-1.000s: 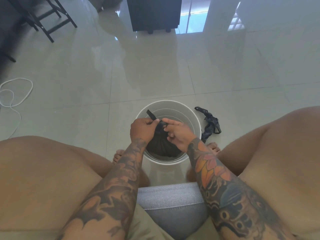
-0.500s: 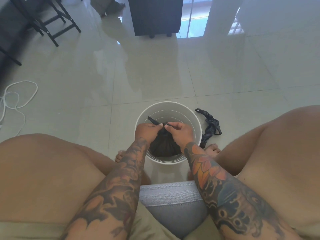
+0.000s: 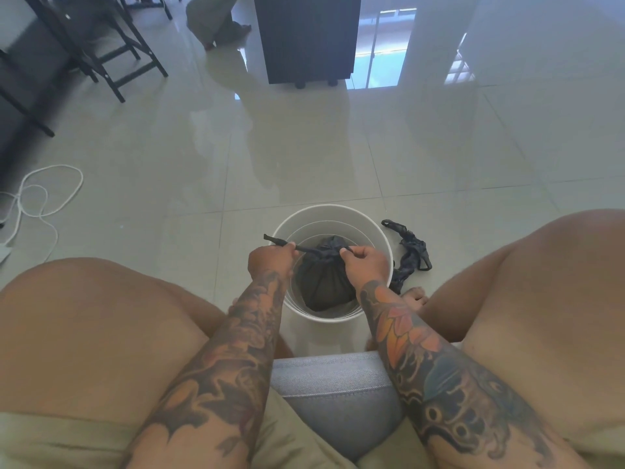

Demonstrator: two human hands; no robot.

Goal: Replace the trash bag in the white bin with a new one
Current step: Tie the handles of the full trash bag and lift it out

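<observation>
Sitting low between the person's knees, the white bin (image 3: pixel 333 214) stood on the glossy tiled floor (image 3: pixel 304 157), its near wall partly hidden behind both forearms. Inside it lay the black trash bag (image 3: pixel 324 286), gathered to a bunched neck near the top; its lower part was lost in the bin's depth. The left hand (image 3: pixel 270 262) had its fingers curled round one thin, stretched strip of the bag, whose tip poked past the rim. The right hand (image 3: pixel 367 262) pinched the opposite strip, though its fingertips were mostly covered. Beside the bin, to the right, lay a crumpled dark bag (image 3: pixel 411 252), its shape hard to read.
</observation>
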